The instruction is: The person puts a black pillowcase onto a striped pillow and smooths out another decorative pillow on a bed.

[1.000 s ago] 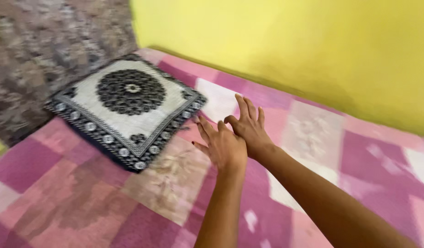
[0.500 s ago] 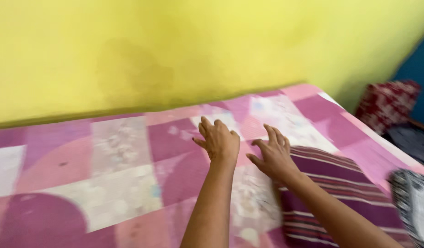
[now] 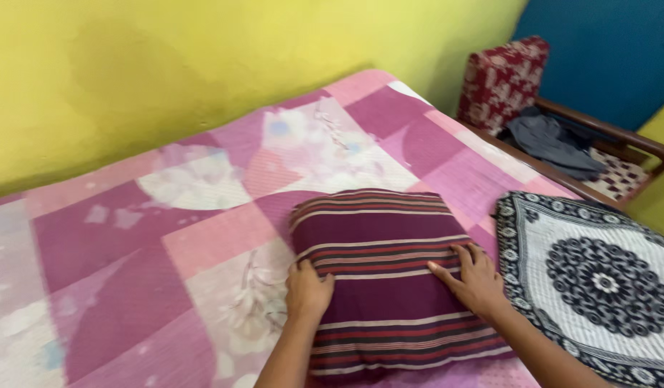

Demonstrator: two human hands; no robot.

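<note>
A maroon pillow (image 3: 378, 237) with red, white and dark stripes lies on a bed covered by a pink and purple patterned sheet (image 3: 130, 266). My left hand (image 3: 307, 289) grips the pillow's left edge, fingers curled over it. On top of the pillow's right part lies my right hand (image 3: 474, 276), flat with the fingers spread. Just right of that hand lies a white cushion (image 3: 598, 276) with a black round pattern and a black patterned border.
A yellow wall (image 3: 202, 57) runs along the far side of the bed. At the far right stands a wooden-armed chair (image 3: 598, 133) with a red patterned back and dark grey cloth (image 3: 547, 140) on its seat, before a blue wall (image 3: 598, 50).
The view has swung right along the bed. Both hands moved off the bare sheet onto the striped pillow. The black-and-white cushion now lies at the right instead of the left.
</note>
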